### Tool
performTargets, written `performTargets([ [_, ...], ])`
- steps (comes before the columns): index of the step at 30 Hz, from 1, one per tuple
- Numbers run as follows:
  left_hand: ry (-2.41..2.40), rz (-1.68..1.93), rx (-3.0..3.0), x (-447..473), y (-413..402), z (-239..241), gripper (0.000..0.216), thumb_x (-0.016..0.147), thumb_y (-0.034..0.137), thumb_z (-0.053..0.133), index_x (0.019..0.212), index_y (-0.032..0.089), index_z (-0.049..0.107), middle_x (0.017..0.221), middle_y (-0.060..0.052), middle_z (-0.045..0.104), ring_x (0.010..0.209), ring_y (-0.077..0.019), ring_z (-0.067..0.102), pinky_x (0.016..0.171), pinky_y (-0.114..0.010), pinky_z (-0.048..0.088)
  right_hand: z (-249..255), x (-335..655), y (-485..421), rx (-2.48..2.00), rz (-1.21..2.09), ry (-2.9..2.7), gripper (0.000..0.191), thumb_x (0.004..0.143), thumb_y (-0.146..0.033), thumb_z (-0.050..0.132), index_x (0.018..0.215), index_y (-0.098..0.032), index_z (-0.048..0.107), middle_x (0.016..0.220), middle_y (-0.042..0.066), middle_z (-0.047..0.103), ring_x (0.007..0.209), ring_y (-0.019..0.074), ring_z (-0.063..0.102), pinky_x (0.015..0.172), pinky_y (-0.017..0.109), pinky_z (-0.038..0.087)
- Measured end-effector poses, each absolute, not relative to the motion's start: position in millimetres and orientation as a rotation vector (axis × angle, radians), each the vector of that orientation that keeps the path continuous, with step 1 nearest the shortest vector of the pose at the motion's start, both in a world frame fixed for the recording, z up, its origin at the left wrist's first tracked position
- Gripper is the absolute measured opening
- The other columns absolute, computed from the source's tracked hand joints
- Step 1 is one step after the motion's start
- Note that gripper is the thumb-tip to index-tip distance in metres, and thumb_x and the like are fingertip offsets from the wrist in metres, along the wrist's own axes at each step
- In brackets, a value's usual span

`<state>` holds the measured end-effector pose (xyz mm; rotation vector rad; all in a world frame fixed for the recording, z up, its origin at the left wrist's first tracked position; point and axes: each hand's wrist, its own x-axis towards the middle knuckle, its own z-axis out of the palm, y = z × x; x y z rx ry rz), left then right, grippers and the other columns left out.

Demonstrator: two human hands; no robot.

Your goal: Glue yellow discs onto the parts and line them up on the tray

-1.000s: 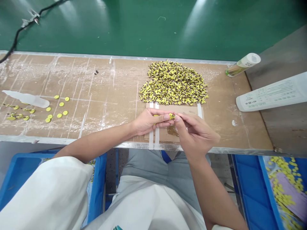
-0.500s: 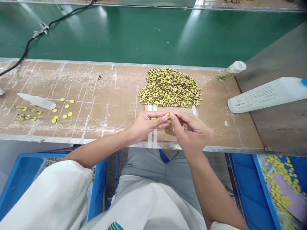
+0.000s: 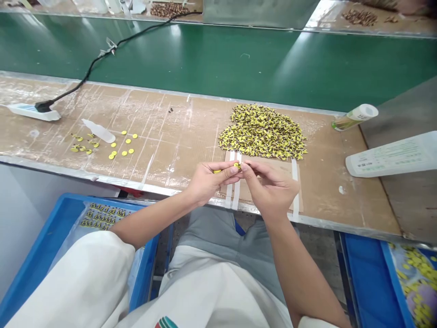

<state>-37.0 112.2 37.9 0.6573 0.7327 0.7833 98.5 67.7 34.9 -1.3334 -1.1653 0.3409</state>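
Observation:
My left hand [image 3: 209, 181] and my right hand [image 3: 269, 189] meet over the front edge of the cardboard-covered bench [image 3: 164, 136]. Both are closed, pinching a small yellow part [image 3: 236, 166] between their fingertips. More yellow shows inside my left fingers. Just behind the hands lies a big heap of small yellow and black parts [image 3: 262, 132]. Under the hands sits a taped cardboard patch [image 3: 269, 165].
Loose yellow discs [image 3: 122, 145] and a clear squeeze bottle [image 3: 99, 130] lie at the left. A power strip [image 3: 30, 111] with a black cable sits far left. White bottles [image 3: 392, 155] lie at the right. Blue bins [image 3: 54, 241] stand below the bench on both sides. A green conveyor belt [image 3: 218, 59] runs behind.
The view has tilted up and swung left, so the power strip and far bench now show. My hands stay together, pinching the yellow part.

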Motion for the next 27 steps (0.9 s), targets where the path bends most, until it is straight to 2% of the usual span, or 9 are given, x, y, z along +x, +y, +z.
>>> performTargets([
  [5,0.734,0.890,0.723,-42,102,37,0.033,0.071,0.032,0.079,0.100,0.017,0.075,0.109,-0.008,0.073,0.094,-0.0186,0.071,0.095,-0.032,0.055,29,91,69,-1.313,0.320,-1.181,0.014,0.076,-0.024,0.076,0.089,-0.021,0.075,0.087,0.003,0.074,0.074,0.0180,0.070,0.074,0.034,0.059],
  [9,0.770,0.966,0.739,-43,96,39,0.036,0.070,0.034,0.079,0.101,0.016,0.075,0.113,-0.010,0.071,0.096,-0.0221,0.070,0.096,-0.038,0.054,29,88,69,-1.295,0.270,-1.223,0.013,0.076,-0.022,0.075,0.089,-0.022,0.075,0.085,0.003,0.074,0.076,0.0189,0.070,0.074,0.033,0.059],
  [13,0.795,0.995,0.707,-43,95,39,0.036,0.068,0.034,0.080,0.099,0.016,0.076,0.115,-0.010,0.071,0.097,-0.0227,0.070,0.097,-0.040,0.053,29,87,70,-1.277,0.266,-1.275,0.014,0.077,-0.021,0.074,0.091,-0.023,0.075,0.087,0.003,0.074,0.076,0.0179,0.070,0.074,0.033,0.058],
  [17,0.794,0.979,0.617,-47,99,35,0.037,0.066,0.030,0.082,0.099,0.014,0.075,0.107,-0.010,0.073,0.097,-0.0207,0.070,0.098,-0.036,0.052,27,84,76,-1.296,0.309,-1.290,0.015,0.080,-0.025,0.072,0.094,-0.023,0.075,0.089,0.003,0.074,0.078,0.0173,0.069,0.077,0.033,0.058],
  [22,0.827,1.039,0.498,-56,104,25,0.030,0.067,0.021,0.081,0.095,0.012,0.075,0.096,-0.009,0.075,0.086,-0.0144,0.071,0.095,-0.029,0.052,20,70,86,-1.315,0.436,-1.241,0.018,0.082,-0.032,0.070,0.097,-0.022,0.074,0.089,0.004,0.074,0.074,0.0155,0.067,0.077,0.033,0.057],
  [27,0.806,1.075,0.482,-66,106,20,0.028,0.072,0.017,0.077,0.099,0.011,0.073,0.098,-0.009,0.075,0.090,-0.0128,0.071,0.092,-0.023,0.052,18,57,93,-1.289,0.560,-1.156,0.022,0.082,-0.034,0.070,0.097,-0.019,0.073,0.091,0.006,0.074,0.077,0.0167,0.068,0.075,0.032,0.057],
])
